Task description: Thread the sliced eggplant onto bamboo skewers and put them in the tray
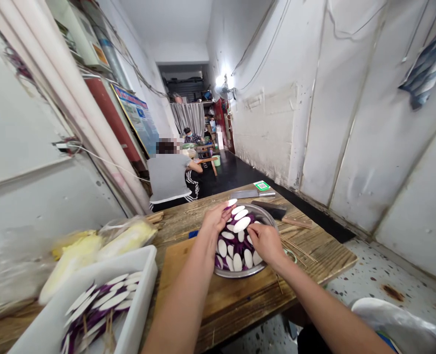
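Note:
White oval eggplant slices with purple skin fill a round metal bowl [236,276] on the table. Over the bowl's far side, several slices [241,214] sit in a slanting row between my hands. My left hand [215,217] is closed around the far end of that row, fingers against the slices. Beside the nearest slice of the row, my right hand [266,242] is closed in a pinch; whatever lies between its fingertips is hidden. A wooden cutting board [181,275] lies under the bowl's left side.
A white bin [149,270] at left holds eggplant slices on sticks [109,327]. Thin wooden skewers [299,248] lie right of the bowl. A cleaver [244,194] and a dark-bladed knife [271,210] lie behind it. Another person [169,177] sits beyond the table.

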Available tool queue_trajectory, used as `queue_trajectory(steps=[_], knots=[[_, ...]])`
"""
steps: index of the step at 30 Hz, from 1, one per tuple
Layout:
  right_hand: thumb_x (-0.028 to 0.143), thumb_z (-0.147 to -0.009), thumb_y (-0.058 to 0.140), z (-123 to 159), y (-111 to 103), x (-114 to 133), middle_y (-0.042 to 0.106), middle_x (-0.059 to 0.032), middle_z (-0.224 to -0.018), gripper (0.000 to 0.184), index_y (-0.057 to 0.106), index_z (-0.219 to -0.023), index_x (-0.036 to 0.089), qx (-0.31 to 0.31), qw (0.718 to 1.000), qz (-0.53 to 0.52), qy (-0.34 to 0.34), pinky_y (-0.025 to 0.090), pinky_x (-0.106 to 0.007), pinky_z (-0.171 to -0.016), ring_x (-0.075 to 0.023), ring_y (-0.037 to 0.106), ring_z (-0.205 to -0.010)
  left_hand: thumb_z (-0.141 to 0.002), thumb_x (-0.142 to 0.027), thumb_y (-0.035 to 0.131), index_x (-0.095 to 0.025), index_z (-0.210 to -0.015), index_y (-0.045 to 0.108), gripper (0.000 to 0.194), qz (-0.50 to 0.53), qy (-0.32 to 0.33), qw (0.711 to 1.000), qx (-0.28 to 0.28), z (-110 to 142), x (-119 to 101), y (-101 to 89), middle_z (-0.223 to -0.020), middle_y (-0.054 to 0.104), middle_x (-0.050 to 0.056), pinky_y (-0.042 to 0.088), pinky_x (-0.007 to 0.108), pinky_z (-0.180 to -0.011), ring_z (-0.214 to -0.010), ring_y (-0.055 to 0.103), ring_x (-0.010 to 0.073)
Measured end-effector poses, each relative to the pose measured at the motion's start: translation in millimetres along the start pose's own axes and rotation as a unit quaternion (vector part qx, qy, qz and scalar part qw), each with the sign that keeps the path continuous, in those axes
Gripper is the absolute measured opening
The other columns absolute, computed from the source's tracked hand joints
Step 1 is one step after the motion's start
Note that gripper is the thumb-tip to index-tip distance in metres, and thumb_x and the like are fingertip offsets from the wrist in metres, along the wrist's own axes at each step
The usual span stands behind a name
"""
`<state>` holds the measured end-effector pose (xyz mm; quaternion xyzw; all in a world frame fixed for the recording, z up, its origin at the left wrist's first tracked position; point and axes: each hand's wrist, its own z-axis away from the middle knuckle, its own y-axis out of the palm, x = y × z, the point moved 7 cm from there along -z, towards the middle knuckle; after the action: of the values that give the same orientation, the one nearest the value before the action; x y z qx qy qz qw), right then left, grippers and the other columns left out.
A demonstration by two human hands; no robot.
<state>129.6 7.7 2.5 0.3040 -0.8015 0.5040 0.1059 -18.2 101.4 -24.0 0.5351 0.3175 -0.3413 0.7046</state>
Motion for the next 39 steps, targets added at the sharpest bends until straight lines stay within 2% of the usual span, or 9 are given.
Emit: queue_trajectory(steps=[3,9,12,14,18,22,30,34,39], knots=[[0.023,-0.084,0.043,0.9,0.3,0.5,0.066,-0.0031,-0.064,0.025,0.063,-0.068,0.020,-0.002,1.000,0.007,-0.001,0.029,-0.022,-0.058,-0.0130,0.056,-0.061,-0.077,-0.004,0.055,-0.008,-0.076,0.059,0.006,-0.002,-0.012,1.000,0.004,-1.1,2.9,1.4,-0.077,0.068,0.011,0.050,0.020,-0.060,-0.072,0.065,0.0161],[0.023,-0.085,0.041,1.2,-1.5,0.4,0.066,-0.0038,-0.066,0.027,0.064,-0.071,0.020,-0.012,1.000,-0.010,0.004,0.031,-0.022,-0.059,-0.0133,0.057,-0.062,-0.073,-0.001,0.059,-0.008,-0.070,0.060,0.008,-0.008,0.000,1.000,0.022,-3.5,6.6,5.9,-0.063,0.063,0.005,0.048,0.016,-0.061,-0.058,0.060,0.0088],[0.023,-0.085,0.042,0.6,-1.6,0.1,0.066,-0.0042,-0.066,0.027,0.065,-0.071,0.019,-0.013,1.000,-0.020,0.005,0.031,-0.022,-0.059,-0.0138,0.057,-0.062,-0.075,-0.009,0.062,-0.010,-0.076,0.061,0.002,-0.012,-0.024,0.998,0.050,-1.5,9.8,8.9,-0.063,0.062,0.004,0.049,0.019,-0.065,-0.061,0.061,0.0101],[0.023,-0.084,0.042,0.4,-1.4,-0.8,0.066,-0.0043,-0.066,0.027,0.066,-0.071,0.019,-0.016,0.999,-0.028,0.010,0.032,-0.022,-0.059,-0.0139,0.058,-0.062,-0.076,-0.016,0.062,-0.011,-0.080,0.061,0.006,-0.015,-0.037,0.997,0.060,2.0,9.6,10.4,-0.061,0.061,0.003,0.050,0.022,-0.066,-0.058,0.060,0.0106],[0.022,-0.084,0.042,0.6,-1.5,-1.9,0.067,-0.0042,-0.069,0.027,0.066,-0.073,0.019,-0.029,0.998,-0.051,0.010,0.033,-0.022,-0.060,-0.0138,0.059,-0.064,-0.083,-0.032,0.054,-0.013,-0.087,0.060,0.020,-0.019,-0.045,0.998,0.041,10.3,5.4,10.3,-0.066,0.063,0.004,0.050,0.026,-0.064,-0.060,0.061,0.0126],[0.025,-0.085,0.042,2.0,-2.5,-3.4,0.066,-0.0038,-0.067,0.028,0.066,-0.073,0.019,-0.038,0.998,-0.056,0.015,0.034,-0.021,-0.059,-0.0134,0.058,-0.062,-0.085,-0.035,0.049,-0.014,-0.092,0.060,0.025,-0.031,-0.054,0.997,0.045,15.0,4.9,12.2,-0.075,0.065,0.006,0.050,0.025,-0.062,-0.064,0.062,0.0130],[0.025,-0.084,0.042,1.7,-4.3,-4.0,0.066,-0.0036,-0.069,0.026,0.066,-0.075,0.019,-0.045,0.996,-0.070,0.021,0.035,-0.021,-0.059,-0.0130,0.058,-0.061,-0.074,-0.010,0.063,-0.012,-0.091,0.065,0.018,-0.063,-0.046,0.989,0.127,16.5,9.7,20.5,-0.082,0.068,0.009,0.051,0.027,-0.067,-0.066,0.063,0.0147],[0.026,-0.084,0.042,2.8,-5.1,-6.7,0.066,-0.0033,-0.067,0.027,0.066,-0.073,0.019,-0.056,0.994,-0.092,0.023,0.036,-0.021,-0.059,-0.0134,0.057,-0.061,-0.075,-0.017,0.064,-0.014,-0.095,0.065,0.021,-0.047,-0.063,0.985,0.155,20.3,12.6,26.4,-0.088,0.068,0.010,0.051,0.030,-0.071,-0.074,0.064,0.0171],[0.028,-0.082,0.042,-8.8,-4.5,-17.6,0.064,-0.0024,-0.064,0.028,0.067,-0.076,0.018,-0.083,0.979,-0.175,0.061,0.038,-0.022,-0.057,-0.0133,0.055,-0.057,-0.072,-0.023,0.067,-0.014,-0.098,0.064,0.028,-0.062,-0.140,0.964,0.218,32.7,24.5,39.1,-0.096,0.066,0.012,0.050,0.035,-0.078,-0.083,0.064,0.0212]])
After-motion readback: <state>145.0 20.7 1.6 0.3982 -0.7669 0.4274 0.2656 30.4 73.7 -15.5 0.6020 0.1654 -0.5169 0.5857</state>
